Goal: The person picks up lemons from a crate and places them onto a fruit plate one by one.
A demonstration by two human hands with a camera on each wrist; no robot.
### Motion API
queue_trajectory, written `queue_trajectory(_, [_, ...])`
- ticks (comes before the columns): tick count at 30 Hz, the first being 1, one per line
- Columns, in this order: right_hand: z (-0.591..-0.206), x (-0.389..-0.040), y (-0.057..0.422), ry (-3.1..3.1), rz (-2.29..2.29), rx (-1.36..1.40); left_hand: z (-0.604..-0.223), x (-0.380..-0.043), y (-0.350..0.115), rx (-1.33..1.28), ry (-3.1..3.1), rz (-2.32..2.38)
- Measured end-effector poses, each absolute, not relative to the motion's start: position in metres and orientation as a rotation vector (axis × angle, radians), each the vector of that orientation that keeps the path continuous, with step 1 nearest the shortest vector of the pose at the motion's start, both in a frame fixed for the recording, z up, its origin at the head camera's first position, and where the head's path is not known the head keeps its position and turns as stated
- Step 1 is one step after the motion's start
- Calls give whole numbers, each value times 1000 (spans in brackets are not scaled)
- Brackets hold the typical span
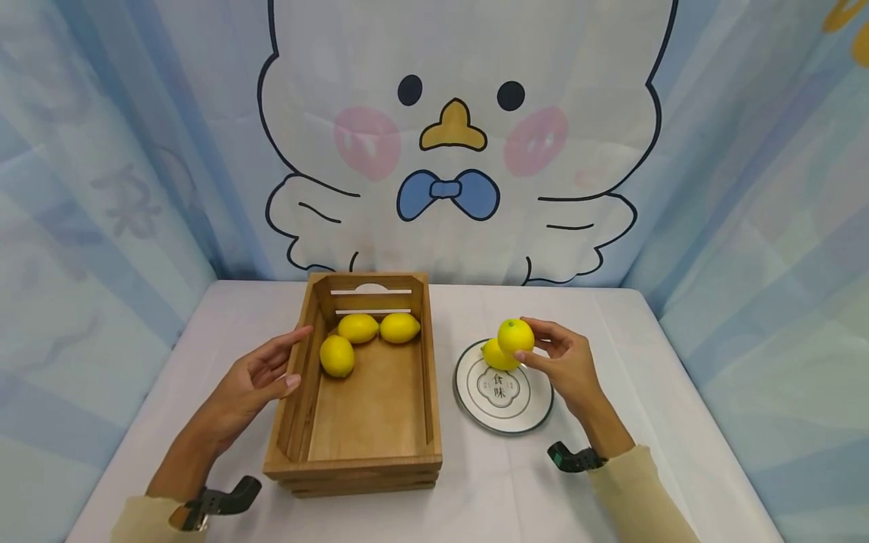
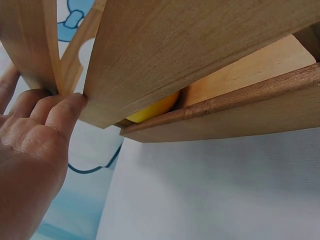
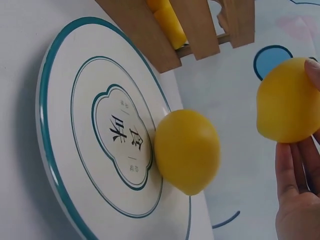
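Note:
Above the plate, my right hand (image 1: pixel 563 362) pinches a yellow lemon (image 1: pixel 516 336) between thumb and fingers. The right wrist view shows this held lemon (image 3: pixel 289 100) raised off the plate. A second lemon (image 3: pixel 187 151) lies on the white plate (image 1: pixel 505 418), which has a dark teal rim and printed characters. My left hand (image 1: pixel 254 381) touches the left side of the wooden crate (image 1: pixel 353 469), fingers extended. Its fingertips meet the slats in the left wrist view. Inside the crate are three lemons: one at the left (image 1: pixel 336 357), two along the back (image 1: pixel 358 328).
A white cloth covers the table (image 1: pixel 489 501), with the crate left of the plate. Behind stands a curtain (image 1: pixel 448 241) printed with a cartoon bird, and pale blue curtains (image 1: pixel 781 249) flank both sides. Dark wrist-worn cameras (image 1: pixel 227 499) project from both wrists.

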State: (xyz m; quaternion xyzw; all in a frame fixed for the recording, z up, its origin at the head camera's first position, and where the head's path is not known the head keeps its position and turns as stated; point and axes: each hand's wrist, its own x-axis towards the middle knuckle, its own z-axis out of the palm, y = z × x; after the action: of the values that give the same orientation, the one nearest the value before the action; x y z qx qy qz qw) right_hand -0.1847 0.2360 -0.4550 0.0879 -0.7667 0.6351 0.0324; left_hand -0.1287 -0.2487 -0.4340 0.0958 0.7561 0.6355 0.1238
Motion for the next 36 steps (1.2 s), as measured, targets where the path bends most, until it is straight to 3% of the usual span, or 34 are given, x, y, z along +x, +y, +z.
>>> queue_trajectory(36, [-490,-162,259,-2518,1645,-116,-436,-129,-249,302,2199,1864])
